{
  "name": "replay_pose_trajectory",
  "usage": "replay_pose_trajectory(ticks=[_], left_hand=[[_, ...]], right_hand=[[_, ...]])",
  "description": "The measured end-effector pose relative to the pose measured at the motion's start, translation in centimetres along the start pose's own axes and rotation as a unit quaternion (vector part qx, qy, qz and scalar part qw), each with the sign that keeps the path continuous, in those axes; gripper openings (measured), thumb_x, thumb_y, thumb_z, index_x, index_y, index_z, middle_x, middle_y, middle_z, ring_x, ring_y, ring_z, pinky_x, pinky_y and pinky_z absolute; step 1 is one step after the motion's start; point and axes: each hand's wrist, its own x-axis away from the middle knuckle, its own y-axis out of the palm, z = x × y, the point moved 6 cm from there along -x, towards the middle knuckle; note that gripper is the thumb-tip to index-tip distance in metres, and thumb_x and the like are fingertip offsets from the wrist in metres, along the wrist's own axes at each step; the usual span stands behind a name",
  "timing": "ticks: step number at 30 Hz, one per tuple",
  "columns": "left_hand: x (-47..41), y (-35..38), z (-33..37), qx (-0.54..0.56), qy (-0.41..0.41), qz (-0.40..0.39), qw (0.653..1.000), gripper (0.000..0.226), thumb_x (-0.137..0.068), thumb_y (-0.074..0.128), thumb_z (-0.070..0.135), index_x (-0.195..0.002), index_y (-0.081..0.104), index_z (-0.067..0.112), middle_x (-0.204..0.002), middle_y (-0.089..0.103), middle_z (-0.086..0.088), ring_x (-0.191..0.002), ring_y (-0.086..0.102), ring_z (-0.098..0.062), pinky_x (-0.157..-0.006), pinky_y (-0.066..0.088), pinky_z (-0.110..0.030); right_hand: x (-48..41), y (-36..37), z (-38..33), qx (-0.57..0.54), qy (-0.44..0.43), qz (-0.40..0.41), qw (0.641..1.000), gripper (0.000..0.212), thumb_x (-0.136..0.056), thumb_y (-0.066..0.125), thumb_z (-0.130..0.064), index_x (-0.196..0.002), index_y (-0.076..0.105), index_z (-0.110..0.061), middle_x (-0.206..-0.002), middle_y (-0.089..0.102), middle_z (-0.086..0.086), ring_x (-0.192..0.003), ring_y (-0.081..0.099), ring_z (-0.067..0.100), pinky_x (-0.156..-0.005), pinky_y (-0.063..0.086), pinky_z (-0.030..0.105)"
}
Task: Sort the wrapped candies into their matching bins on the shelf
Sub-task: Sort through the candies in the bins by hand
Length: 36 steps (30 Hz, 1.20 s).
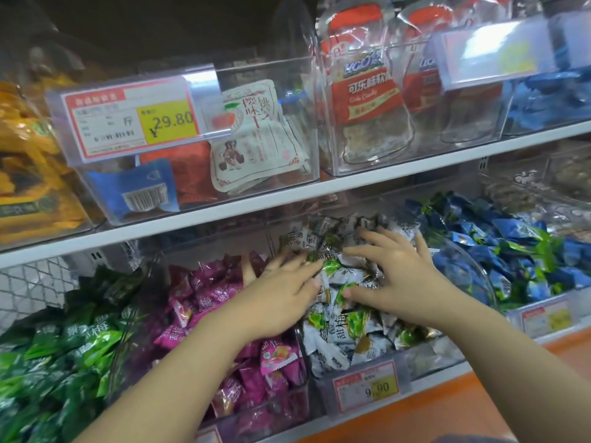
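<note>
My left hand (281, 298) reaches across the heap of magenta wrapped candies (220, 298). Its fingers are straight and apart, the tips resting on the pile of white-and-green wrapped candies (343, 327) in the clear plastic bin (422, 356) in front of me. My right hand (403, 276) lies flat on the same pile, a little further back. Its fingers are spread wide, the thumb points toward my left hand, and it grips nothing. The white-and-green candies lie under both palms and between them, piled above the bin's front wall. A red-and-yellow price tag (367, 390) is clipped to that wall. Dark green wrapped candies (64, 346) fill the bin on the far left, and blue wrapped candies (511, 251) fill the one on the right.
</note>
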Motion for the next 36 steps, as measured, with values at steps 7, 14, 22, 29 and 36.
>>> replay_pose_trajectory(ticks=[7,14,22,29,36], left_hand=[[-2.6,0.1,-0.9,-0.083,-0.048,-0.104,0.99,0.062,-0.099,0.033,0.045,-0.149,-0.002,0.042,-0.157,-0.018,0.007,-0.145,-0.018,-0.025,-0.104,-0.019,-0.067],[-0.9,-0.9,-1.8,0.129,0.034,0.071,0.989,0.05,-0.093,0.049,0.045,-0.141,0.034,0.045,-0.153,0.029,0.01,-0.141,0.028,-0.018,-0.113,0.02,-0.054],[10.8,-3.6,-8.5,0.197,0.0,0.365,0.91,0.023,-0.09,0.055,0.025,-0.109,0.066,0.03,-0.104,0.059,0.021,-0.1,0.057,-0.004,-0.097,0.042,-0.033],[16.9,-2.6,-18.0,0.166,-0.116,0.351,0.914,0.024,-0.091,0.058,0.015,-0.11,0.066,0.027,-0.105,0.062,0.015,-0.092,0.057,-0.005,-0.076,0.036,-0.002],[16.5,-1.1,-21.4,0.084,-0.113,0.231,0.963,0.033,-0.091,0.059,0.027,-0.124,0.059,0.03,-0.137,0.049,0.004,-0.129,0.04,-0.017,-0.11,0.027,-0.03]], right_hand=[[-0.1,1.2,-0.3,0.035,0.009,-0.043,0.998,0.058,-0.083,0.054,-0.061,-0.136,0.039,-0.045,-0.156,0.011,-0.016,-0.145,-0.006,0.013,-0.114,-0.008,0.057],[0.5,0.1,-3.4,-0.015,-0.023,0.023,0.999,0.045,-0.086,0.057,-0.052,-0.129,0.049,-0.043,-0.15,0.029,-0.016,-0.143,0.011,0.01,-0.113,-0.014,0.052],[0.9,1.1,-13.8,-0.127,-0.163,0.042,0.977,0.033,-0.089,0.06,-0.036,-0.121,0.062,-0.028,-0.123,0.06,-0.013,-0.115,0.051,0.003,-0.095,0.032,0.013],[-0.1,5.6,-21.5,-0.163,-0.202,-0.029,0.965,0.029,-0.09,0.059,-0.031,-0.119,0.064,-0.025,-0.122,0.063,-0.008,-0.111,0.056,0.009,-0.099,0.043,0.03],[-1.6,10.0,-25.1,-0.16,-0.193,-0.132,0.959,0.04,-0.088,0.063,-0.035,-0.125,0.06,-0.022,-0.132,0.054,-0.001,-0.121,0.05,0.014,-0.097,0.035,0.02]])
